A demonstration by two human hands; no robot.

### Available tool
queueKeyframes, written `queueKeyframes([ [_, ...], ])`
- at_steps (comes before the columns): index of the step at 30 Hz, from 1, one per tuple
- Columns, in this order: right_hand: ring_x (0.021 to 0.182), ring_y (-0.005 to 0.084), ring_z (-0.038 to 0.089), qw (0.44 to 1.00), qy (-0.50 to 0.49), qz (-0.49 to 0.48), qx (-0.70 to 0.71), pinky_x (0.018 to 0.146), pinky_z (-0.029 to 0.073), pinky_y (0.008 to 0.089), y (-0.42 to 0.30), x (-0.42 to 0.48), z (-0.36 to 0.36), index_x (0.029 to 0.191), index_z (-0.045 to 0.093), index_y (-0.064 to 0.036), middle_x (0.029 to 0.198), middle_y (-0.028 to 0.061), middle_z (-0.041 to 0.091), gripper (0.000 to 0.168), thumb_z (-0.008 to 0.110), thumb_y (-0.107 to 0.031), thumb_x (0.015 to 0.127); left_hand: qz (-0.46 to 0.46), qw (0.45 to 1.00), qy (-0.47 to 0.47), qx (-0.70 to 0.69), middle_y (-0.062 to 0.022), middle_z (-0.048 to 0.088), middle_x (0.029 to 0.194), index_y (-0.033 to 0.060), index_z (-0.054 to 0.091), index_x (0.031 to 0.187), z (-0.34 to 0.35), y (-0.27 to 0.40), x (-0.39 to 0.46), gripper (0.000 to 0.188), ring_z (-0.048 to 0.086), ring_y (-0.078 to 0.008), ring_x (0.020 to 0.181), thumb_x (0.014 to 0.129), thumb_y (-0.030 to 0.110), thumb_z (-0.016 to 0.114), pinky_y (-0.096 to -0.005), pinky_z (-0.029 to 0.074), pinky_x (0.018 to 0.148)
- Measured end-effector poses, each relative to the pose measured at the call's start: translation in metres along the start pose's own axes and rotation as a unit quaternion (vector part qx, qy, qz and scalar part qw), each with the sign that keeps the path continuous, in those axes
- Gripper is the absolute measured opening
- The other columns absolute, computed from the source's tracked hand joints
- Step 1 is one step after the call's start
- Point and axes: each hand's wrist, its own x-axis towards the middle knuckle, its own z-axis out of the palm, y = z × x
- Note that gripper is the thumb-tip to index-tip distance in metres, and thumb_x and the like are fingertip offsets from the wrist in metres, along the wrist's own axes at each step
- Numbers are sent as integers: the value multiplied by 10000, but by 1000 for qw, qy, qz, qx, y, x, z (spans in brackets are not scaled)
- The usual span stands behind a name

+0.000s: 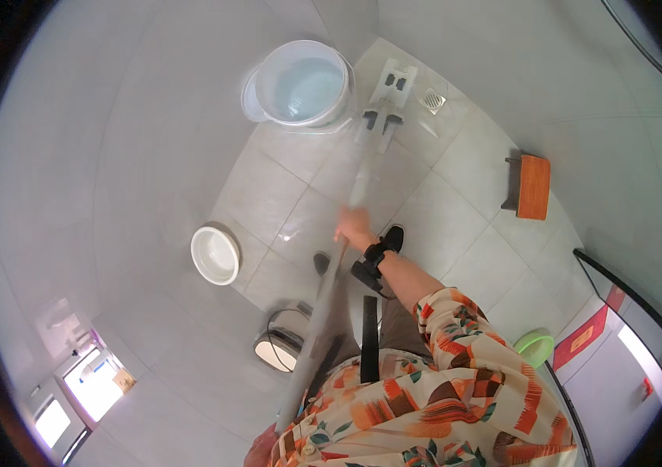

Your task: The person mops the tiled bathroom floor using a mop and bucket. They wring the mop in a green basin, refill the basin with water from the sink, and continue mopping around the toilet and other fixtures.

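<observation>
A sponge mop's long pale handle [360, 187] slants across the view from beside my body towards the far corner. My right hand [354, 225], slightly blurred and with a black band and device [370, 262] at its wrist, is closed around the middle of the handle. At the bottom edge my left hand [261, 448] is partly cut off, wrapped at the handle's near end. The white mop head [392, 87] with dark grey parts rests on the tiled floor [377, 169], right of a clear plastic bucket [342, 111] that holds bluish water.
A square floor drain [433, 100] lies right of the mop head. A white basin [214, 255] stands by the left wall, near a light-topped pedal bin [279, 350]. At right are an orange-topped stool [534, 187], a green basin [535, 348] and a black-framed glass panel [628, 292].
</observation>
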Motion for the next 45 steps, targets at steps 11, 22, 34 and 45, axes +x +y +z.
queueKeyframes([
  [11, 389, 220, 538, 987, 44, -49, -146, 353, 409, 320, -15, -17, 29, 581, 473, 48, 486, 118, 527, 272, 448, -105, 804, -38, 998, 37, 43, -36, 516, 898, 4, 425, 1164, 11, 24, -20, 409, 484, -136, 794, 854, 267, 469, -262, 417, 711],
  [22, 473, 212, 511, 999, 2, 37, -3, 428, 439, 340, -52, 47, 56, 745, 459, 36, 579, 114, 495, 228, 456, -180, 818, -11, 993, 29, 111, -53, 499, 1007, 10, 401, 1199, 76, 90, -30, 472, 458, -179, 903, 876, 354, 426, -298, 365, 829],
  [34, 433, 201, 495, 985, -88, 0, 149, 374, 419, 322, -30, 16, 55, 668, 406, -9, 554, 88, 472, 301, 453, -250, 842, 133, 926, -47, 351, -73, 548, 936, 56, 526, 1103, 22, 44, -18, 356, 502, -153, 840, 849, 298, 465, -271, 423, 710],
  [45, 493, 207, 467, 977, -42, 8, 210, 451, 407, 338, 26, 3, 15, 637, 426, -47, 555, 78, 433, 227, 445, -210, 793, -12, 975, -106, 195, -12, 488, 643, 8, 366, 1244, -32, 75, 25, 391, 384, -53, 440, 877, 138, 396, -172, 286, 372],
])
